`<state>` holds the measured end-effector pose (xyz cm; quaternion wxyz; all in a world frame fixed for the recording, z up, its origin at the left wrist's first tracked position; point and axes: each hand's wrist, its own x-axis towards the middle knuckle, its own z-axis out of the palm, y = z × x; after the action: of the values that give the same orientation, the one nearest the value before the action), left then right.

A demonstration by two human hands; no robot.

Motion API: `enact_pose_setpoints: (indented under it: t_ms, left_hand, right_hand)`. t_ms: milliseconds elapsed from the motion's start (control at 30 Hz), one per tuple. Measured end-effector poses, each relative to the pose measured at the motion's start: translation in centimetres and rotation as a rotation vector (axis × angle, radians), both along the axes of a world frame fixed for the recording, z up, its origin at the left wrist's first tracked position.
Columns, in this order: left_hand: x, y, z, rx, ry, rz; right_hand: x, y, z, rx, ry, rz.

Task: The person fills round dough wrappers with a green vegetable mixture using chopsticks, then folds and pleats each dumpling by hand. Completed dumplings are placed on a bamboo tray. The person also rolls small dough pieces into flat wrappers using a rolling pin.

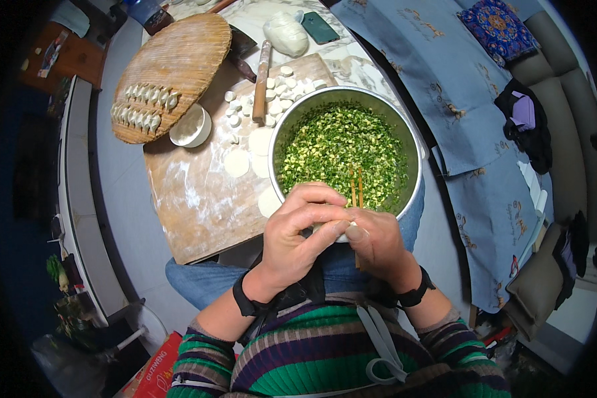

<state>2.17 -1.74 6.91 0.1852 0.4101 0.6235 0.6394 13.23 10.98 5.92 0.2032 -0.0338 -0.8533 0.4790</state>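
My left hand [296,231] and my right hand [378,239] meet at the near rim of a steel bowl [404,137]. Their thumbs and forefingers pinch the dough edge of a dumpling [345,238], most of which the fingers hide. A pair of wooden chopsticks [356,186] is tucked in my right hand, tips pointing over the filling [338,149] of chopped greens and yellow bits. Left of the bowl, round dough wrappers [237,163] lie on a floured wooden board [199,209], one partly under the bowl's edge.
Two rows of dumplings [144,107] sit on a round woven tray [179,59]. Beside it is a white bowl [201,130] of flour. A rolling pin [261,82] lies among small dough pieces [283,92]. Behind are bagged dough [286,35], a phone [320,28] and a cleaver [241,47].
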Motion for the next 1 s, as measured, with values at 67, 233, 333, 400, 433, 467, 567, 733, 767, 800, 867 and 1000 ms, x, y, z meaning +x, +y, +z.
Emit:
enact_pose_setpoints:
  t_ms: [67, 233, 333, 400, 433, 467, 567, 733, 767, 800, 867, 1000]
  left_hand:
    - [0.5, 0.4, -0.3, 0.059, -0.136, -0.019]
    - [0.4, 0.4, -0.2, 0.005, -0.085, -0.092]
    - [-1.0, -0.5, -0.1, 0.028, -0.061, -0.09]
    - [-1.5, -1.3, -0.2, 0.023, 0.049, -0.018]
    - [-1.5, -1.7, -0.2, 0.029, 0.128, 0.024]
    - [-1.3, -2.0, -0.3, 0.009, 0.168, 0.047]
    - [-0.5, -2.6, -0.3, 0.022, 0.296, 0.127]
    - [-0.1, -2.0, -0.1, -0.008, 0.385, 0.12]
    - [0.1, -1.7, 0.0, -0.034, 0.34, 0.111]
    - [0.0, -1.3, -0.1, -0.076, 0.301, 0.049]
    - [0.1, -0.7, -0.1, -0.079, 0.232, -0.028]
    - [0.6, -0.8, -0.1, 0.087, 0.288, 0.115]
  right_hand:
    - [0.2, -0.1, -0.1, -0.104, -0.054, 0.01]
    - [0.3, -0.6, -0.4, -0.378, -0.11, -0.084]
    - [0.4, -0.8, -0.3, -0.565, -0.054, -0.136]
    - [0.4, -0.8, -0.2, -0.648, -0.028, -0.132]
    - [0.3, -0.9, -0.2, -0.658, -0.029, -0.137]
    - [0.3, -0.9, -0.2, -0.664, -0.026, -0.144]
    - [0.0, -1.2, -0.2, -0.682, -0.023, -0.162]
    - [-0.1, -1.5, -0.2, -0.646, -0.025, -0.167]
    - [-0.1, -1.5, -0.2, -0.654, -0.033, -0.159]
    - [-0.2, -1.5, -0.2, -0.663, -0.041, -0.15]
    - [-0.2, -1.6, -0.2, -0.617, 0.001, -0.131]
    - [-0.1, -1.6, -0.1, -0.681, -0.021, -0.154]
